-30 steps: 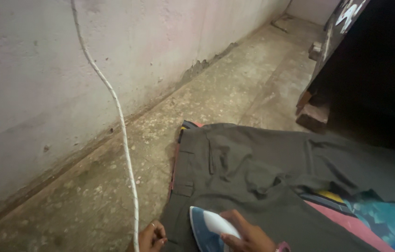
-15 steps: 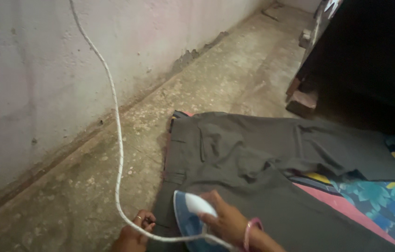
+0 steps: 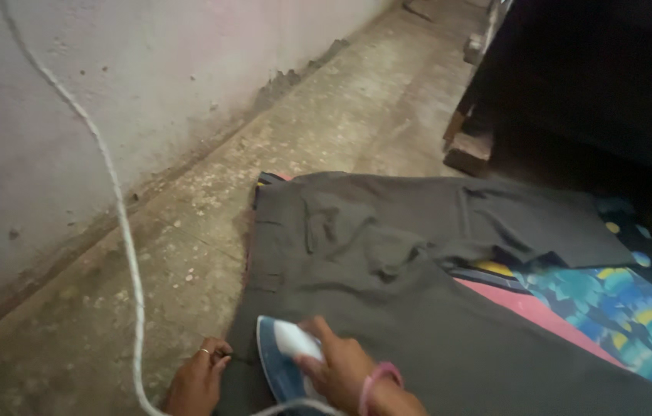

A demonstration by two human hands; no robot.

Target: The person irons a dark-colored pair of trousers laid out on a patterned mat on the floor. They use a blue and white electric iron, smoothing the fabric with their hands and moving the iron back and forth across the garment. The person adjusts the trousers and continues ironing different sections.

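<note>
Concrete floor (image 3: 326, 115), grey trousers (image 3: 388, 270) — iron (image 3: 283, 362) under right hand (image 3: 341, 370)

My right hand (image 3: 341, 366) has slid the blue-and-white iron (image 3: 283, 362) leftward on the dark trousers (image 3: 388, 270), nearer my left hand (image 3: 196, 379).

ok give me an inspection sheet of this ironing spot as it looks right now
surface: speckled concrete floor, with a colourful patterned cloth spread on it under the garment
job's things: dark grey trousers laid flat; blue and white iron resting on them
clutter: nothing seen
hands: right hand grips the iron's handle, pink bangle on the wrist; left hand pinches the trousers' edge, ring on one finger
cables: white cord hangs along the wall down to the iron
surroundings: stained wall; dark furniture
</note>
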